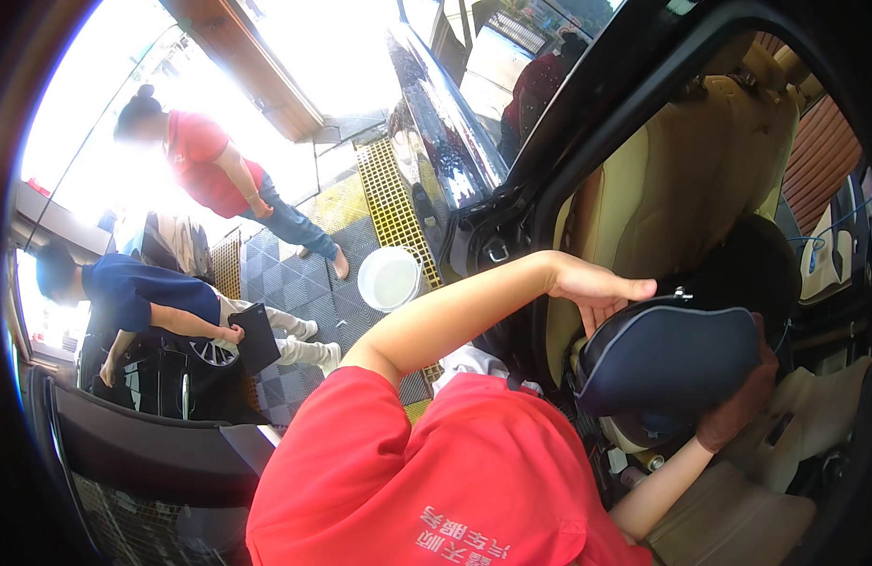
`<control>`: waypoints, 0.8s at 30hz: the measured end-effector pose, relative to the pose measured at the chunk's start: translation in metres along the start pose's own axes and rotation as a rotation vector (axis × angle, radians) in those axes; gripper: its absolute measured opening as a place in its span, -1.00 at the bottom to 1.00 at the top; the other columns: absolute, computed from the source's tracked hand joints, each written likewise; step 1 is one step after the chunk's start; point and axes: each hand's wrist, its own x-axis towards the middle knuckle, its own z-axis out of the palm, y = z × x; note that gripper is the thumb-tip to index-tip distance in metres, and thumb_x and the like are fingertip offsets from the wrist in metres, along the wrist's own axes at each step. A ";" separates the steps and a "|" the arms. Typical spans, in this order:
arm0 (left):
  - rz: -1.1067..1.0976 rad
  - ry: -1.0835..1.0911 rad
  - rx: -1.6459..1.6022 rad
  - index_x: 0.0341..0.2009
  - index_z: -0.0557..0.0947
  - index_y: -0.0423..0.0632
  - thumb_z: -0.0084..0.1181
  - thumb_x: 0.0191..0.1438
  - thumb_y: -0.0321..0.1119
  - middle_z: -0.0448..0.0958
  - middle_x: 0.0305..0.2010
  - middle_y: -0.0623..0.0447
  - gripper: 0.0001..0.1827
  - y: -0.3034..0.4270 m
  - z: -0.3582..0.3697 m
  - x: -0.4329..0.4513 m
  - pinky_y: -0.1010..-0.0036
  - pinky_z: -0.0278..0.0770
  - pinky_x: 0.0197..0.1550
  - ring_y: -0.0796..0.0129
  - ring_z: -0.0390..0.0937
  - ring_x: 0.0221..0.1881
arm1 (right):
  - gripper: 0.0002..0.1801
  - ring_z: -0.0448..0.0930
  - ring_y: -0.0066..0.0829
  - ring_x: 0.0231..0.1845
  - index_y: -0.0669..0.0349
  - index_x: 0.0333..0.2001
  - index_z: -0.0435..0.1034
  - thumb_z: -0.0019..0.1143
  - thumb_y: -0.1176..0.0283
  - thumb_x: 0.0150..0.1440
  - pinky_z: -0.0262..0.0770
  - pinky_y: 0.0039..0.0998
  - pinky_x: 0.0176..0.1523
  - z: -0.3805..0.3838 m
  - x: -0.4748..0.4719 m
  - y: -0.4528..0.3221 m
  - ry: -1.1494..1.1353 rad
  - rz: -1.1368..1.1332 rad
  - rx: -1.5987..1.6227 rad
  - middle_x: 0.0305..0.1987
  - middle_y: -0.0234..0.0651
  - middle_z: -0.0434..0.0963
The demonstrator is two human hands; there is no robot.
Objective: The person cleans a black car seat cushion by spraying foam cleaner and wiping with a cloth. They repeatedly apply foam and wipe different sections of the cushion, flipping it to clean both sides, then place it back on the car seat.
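A dark blue-grey padded cushion (673,357) with light piping is tilted in the car's doorway, before a beige seat (691,170). My left hand (599,286) is at its upper left edge, thumb stretched out along the rim and fingers bent down beside it; whether they grip is unclear. A small metal fitting (682,293) sticks up at the cushion's top edge. My right hand (747,396), in a brown glove or cloth covering, holds the cushion's lower right side; its fingertips are partly hidden behind it.
The black door frame (528,205) curves close above my left arm. Below the cushion lie a can (650,461) and beige floor mats (733,516). A white bucket (390,278) stands on the grating outside. Two people (213,170) are to the left, one holding a black folder-like item (257,339).
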 end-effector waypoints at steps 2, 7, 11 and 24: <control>-0.209 0.109 0.365 0.40 0.38 -0.37 -0.11 -0.01 0.79 0.56 0.25 -0.29 0.39 0.010 -0.002 0.005 0.23 0.53 0.29 0.05 0.57 0.26 | -0.62 0.69 -0.38 0.09 0.37 0.08 0.48 0.04 0.32 0.33 0.59 -0.42 0.14 -0.003 0.001 -0.002 -0.014 -0.033 0.125 0.25 -0.09 0.63; 0.444 0.443 0.450 -0.03 0.71 -0.38 0.48 -0.09 0.30 0.72 -0.06 -0.32 -0.10 0.018 0.047 0.048 0.20 0.65 0.07 -0.07 0.71 -0.02 | -0.63 0.66 -0.41 0.02 0.44 0.10 0.44 0.00 0.38 0.34 0.58 -0.44 0.08 0.004 0.006 0.005 -0.104 -0.171 0.765 0.20 -0.08 0.64; 0.379 0.537 0.394 -0.04 0.72 -0.31 0.59 -0.09 -0.01 0.74 -0.14 -0.28 -0.33 0.026 0.058 0.058 0.21 0.66 0.02 -0.04 0.74 -0.09 | -0.66 0.63 -0.48 -0.04 0.38 0.10 0.45 0.01 0.41 0.34 0.55 -0.49 0.05 0.005 0.001 0.013 -0.014 -0.313 0.608 0.11 -0.18 0.64; 0.401 0.733 0.951 -0.52 0.63 -0.23 0.43 0.08 -0.12 0.59 -0.53 -0.29 -0.57 0.012 0.089 0.053 0.03 0.61 -0.29 -0.25 0.62 -0.38 | -0.53 0.58 -0.54 0.06 0.34 0.23 0.43 0.26 0.54 0.24 0.52 -0.50 0.18 -0.011 -0.013 -0.004 -0.481 0.010 0.509 0.10 -0.35 0.60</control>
